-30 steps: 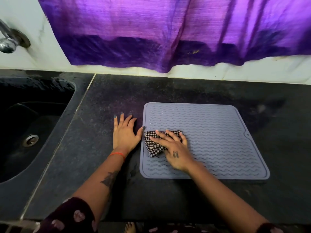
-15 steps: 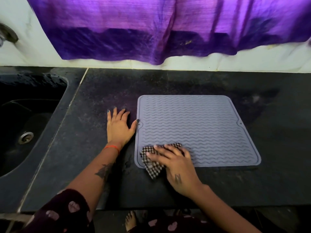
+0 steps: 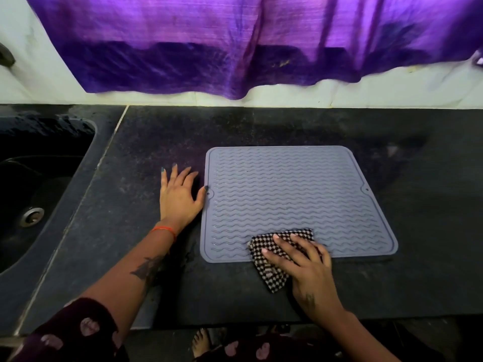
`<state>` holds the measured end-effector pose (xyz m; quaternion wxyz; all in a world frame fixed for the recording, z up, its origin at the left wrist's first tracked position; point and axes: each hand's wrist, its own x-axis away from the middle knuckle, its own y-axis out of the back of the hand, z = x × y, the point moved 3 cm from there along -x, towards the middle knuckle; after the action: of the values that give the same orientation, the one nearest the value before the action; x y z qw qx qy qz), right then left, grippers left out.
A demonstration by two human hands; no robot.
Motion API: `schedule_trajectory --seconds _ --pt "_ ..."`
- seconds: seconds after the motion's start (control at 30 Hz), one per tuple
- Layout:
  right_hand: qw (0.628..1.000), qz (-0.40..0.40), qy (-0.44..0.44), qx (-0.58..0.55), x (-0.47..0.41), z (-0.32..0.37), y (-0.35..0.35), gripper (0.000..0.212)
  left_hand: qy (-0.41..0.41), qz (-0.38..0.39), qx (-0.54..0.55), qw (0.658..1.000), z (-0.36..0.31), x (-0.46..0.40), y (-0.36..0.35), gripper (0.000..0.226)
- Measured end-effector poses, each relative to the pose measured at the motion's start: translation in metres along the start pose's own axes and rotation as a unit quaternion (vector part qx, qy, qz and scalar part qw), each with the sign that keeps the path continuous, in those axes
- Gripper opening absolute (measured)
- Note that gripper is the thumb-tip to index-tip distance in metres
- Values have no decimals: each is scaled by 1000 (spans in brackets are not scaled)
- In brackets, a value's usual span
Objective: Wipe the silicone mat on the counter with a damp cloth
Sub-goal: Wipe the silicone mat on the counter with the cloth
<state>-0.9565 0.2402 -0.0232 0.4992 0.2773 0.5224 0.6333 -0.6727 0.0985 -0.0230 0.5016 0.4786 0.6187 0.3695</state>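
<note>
A grey silicone mat (image 3: 287,194) with wavy ridges lies flat on the dark stone counter (image 3: 146,158). A black-and-white checked cloth (image 3: 271,273) sits at the mat's near edge, half on the mat and half hanging onto the counter. My right hand (image 3: 303,259) presses down on the cloth with straight, spread fingers. My left hand (image 3: 177,197) lies flat on the counter just left of the mat, its thumb tip touching the mat's left rim.
A dark sink (image 3: 39,189) with a metal drain (image 3: 32,216) is sunk into the counter at the left. A purple curtain (image 3: 235,43) hangs over the white wall behind. The counter's front edge runs just below my right wrist.
My right hand has dragged the cloth from the mat's left middle down to its near edge and then rightward along it. The left hand has stayed flat beside the mat.
</note>
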Motion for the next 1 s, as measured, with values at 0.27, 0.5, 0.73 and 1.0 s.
schedule_trajectory --seconds 0.27,0.5,0.73,1.0 --pt "999 -24 -13 -44 -44 -20 26 63 -46 9 89 995 -37 -18 0 58" --pt "1000 6 -12 -11 -54 -32 4 63 -69 71 73 992 -53 -26 -24 70" --pt "997 -35 -38 -53 -101 -42 17 62 -63 81 65 993 -55 -29 -29 63" --pt "1000 16 -6 11 -124 -49 12 65 -59 68 76 993 -55 -28 -29 72"
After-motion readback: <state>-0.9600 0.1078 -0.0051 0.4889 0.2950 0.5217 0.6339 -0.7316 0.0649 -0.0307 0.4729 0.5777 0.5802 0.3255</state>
